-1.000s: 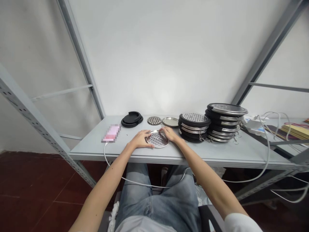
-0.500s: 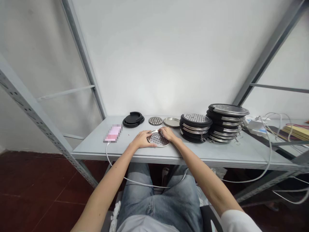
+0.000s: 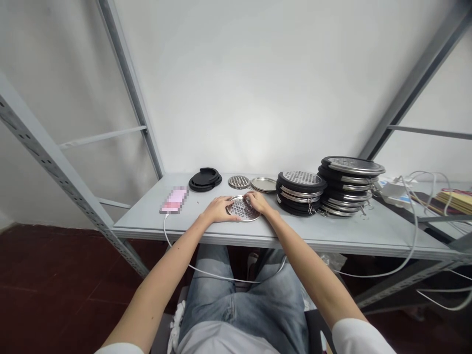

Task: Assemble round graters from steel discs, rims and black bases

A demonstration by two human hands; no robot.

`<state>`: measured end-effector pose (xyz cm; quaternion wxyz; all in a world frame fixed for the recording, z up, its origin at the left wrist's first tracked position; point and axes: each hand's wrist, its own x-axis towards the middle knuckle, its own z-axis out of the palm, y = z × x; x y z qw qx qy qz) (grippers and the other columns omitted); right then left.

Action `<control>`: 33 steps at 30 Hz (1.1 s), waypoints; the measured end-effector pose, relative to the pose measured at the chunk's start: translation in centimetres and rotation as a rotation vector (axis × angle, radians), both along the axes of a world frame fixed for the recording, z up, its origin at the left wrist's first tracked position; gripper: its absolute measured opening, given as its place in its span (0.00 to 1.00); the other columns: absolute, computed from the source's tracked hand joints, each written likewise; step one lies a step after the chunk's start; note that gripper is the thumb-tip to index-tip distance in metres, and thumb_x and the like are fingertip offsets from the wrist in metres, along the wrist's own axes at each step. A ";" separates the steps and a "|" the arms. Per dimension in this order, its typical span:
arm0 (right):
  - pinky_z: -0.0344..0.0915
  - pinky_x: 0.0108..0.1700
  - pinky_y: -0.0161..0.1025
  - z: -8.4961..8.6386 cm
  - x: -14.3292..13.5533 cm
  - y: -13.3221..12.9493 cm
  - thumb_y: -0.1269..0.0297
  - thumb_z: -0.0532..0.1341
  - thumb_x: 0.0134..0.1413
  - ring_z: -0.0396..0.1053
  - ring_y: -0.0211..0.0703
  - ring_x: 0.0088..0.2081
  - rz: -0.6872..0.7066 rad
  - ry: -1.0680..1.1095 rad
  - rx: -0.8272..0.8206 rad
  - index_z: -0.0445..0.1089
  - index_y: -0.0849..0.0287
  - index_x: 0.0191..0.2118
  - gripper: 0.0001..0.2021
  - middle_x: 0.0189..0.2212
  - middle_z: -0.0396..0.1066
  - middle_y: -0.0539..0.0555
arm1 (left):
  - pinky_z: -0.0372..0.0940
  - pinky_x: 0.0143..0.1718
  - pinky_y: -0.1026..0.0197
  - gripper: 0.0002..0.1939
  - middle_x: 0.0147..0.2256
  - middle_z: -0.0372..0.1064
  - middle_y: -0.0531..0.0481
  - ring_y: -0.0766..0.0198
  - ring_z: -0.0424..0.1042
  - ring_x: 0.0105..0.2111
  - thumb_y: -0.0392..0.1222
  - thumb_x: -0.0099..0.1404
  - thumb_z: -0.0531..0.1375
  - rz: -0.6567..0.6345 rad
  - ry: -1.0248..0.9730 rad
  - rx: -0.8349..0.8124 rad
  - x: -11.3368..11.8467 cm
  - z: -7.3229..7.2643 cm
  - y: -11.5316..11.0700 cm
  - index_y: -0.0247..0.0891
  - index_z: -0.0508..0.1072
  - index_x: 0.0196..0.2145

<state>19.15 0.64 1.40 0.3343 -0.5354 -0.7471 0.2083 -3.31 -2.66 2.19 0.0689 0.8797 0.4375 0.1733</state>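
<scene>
A round perforated metal plate (image 3: 244, 209) with a shiny rim lies near the table's front edge, between my hands. My left hand (image 3: 218, 210) is curved around its left side, with the thumb along the near rim and the fingers at the far rim. At the upper right, my right hand (image 3: 257, 202) grips the rim with bent fingers, which cover part of the plate. Just behind are a smaller perforated metal disc (image 3: 239, 182) and shallow round metal lids (image 3: 264, 184). What lies beneath the plate is hidden.
Black round rings (image 3: 205, 179) sit at the back left, behind a blurred pink phone (image 3: 174, 200) with a white cable. To the right stand a shorter stack (image 3: 301, 194) and a taller stack (image 3: 346, 189) of black-rimmed metal discs. Metal posts (image 3: 129, 88) frame the table (image 3: 368, 231).
The camera view has shifted slightly. Both hands keep their places on the plate, with only a small movement of the right fingers at its far right rim.
</scene>
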 end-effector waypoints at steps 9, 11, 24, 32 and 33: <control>0.62 0.48 0.33 0.1 -0.1 -0.1 0.63 0.50 0.59 0.72 0.45 0.44 -0.022 -0.023 -0.025 0.79 0.61 0.35 0.19 0.40 0.78 0.55 | 0.53 0.63 0.44 0.50 0.63 0.59 0.39 0.40 0.59 0.62 0.75 0.48 0.62 -0.003 0.010 0.002 -0.1 -0.1 0.0 0.39 0.69 0.60; 0.62 0.48 0.33 0.3 -0.1 -0.3 0.64 0.50 0.60 0.72 0.45 0.44 -0.030 -0.015 -0.046 0.79 0.61 0.36 0.19 0.41 0.78 0.56 | 0.53 0.64 0.44 0.50 0.63 0.59 0.40 0.41 0.59 0.62 0.75 0.48 0.62 -0.005 0.009 -0.003 -0.1 -0.1 0.0 0.40 0.68 0.60; 0.61 0.51 0.33 0.5 0.0 -0.7 0.65 0.49 0.61 0.72 0.45 0.47 -0.046 0.017 -0.081 0.79 0.61 0.38 0.20 0.43 0.78 0.55 | 0.54 0.63 0.47 0.49 0.63 0.60 0.41 0.42 0.59 0.62 0.75 0.48 0.62 -0.023 0.012 0.008 -0.1 -0.2 0.2 0.42 0.69 0.60; 0.63 0.49 0.35 -0.1 0.0 -0.2 0.59 0.49 0.65 0.73 0.46 0.44 -0.051 -0.014 -0.064 0.79 0.62 0.40 0.22 0.41 0.79 0.58 | 0.54 0.63 0.47 0.49 0.63 0.59 0.40 0.43 0.59 0.62 0.74 0.49 0.62 -0.021 0.023 0.007 -0.1 0.0 -0.1 0.41 0.68 0.60; 0.63 0.49 0.36 -0.2 0.1 -0.1 0.57 0.49 0.66 0.74 0.47 0.43 -0.045 -0.020 -0.063 0.79 0.62 0.40 0.23 0.40 0.79 0.59 | 0.54 0.63 0.47 0.49 0.63 0.59 0.40 0.43 0.59 0.62 0.74 0.49 0.62 -0.025 0.023 0.008 -0.1 0.0 -0.1 0.41 0.68 0.60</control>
